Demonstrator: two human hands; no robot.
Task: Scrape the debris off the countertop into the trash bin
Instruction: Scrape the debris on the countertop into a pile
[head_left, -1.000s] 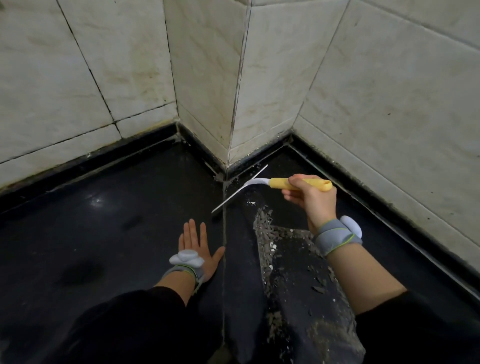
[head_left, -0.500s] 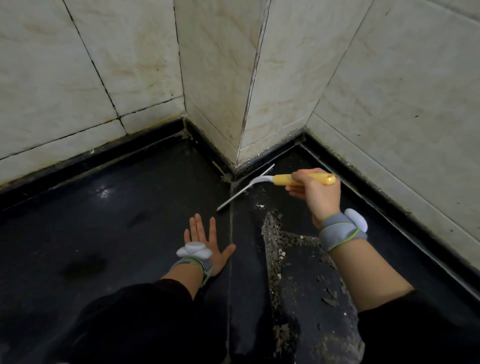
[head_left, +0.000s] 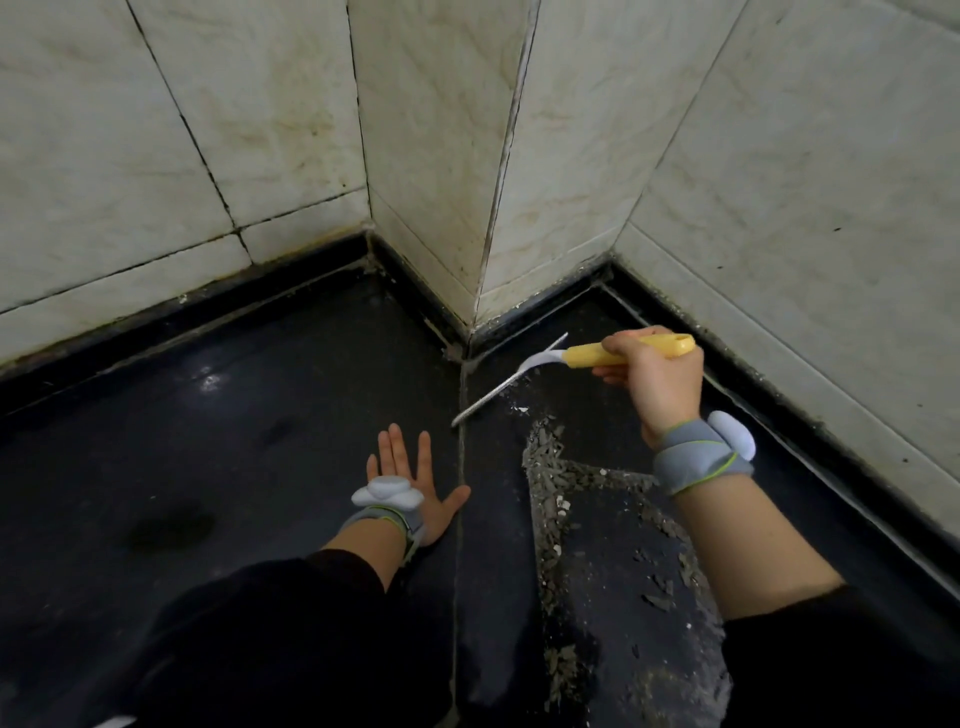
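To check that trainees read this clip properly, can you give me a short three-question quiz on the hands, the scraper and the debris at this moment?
1. True or false: the left hand lies flat, fingers straight, on the countertop.
2. What does the right hand grip? A) a sponge B) the yellow-handled scraper C) a brush
3. Fill in: as the person sees it, the debris lies to the ___ of the countertop's seam.

Key: 1 true; 2 B; 3 right.
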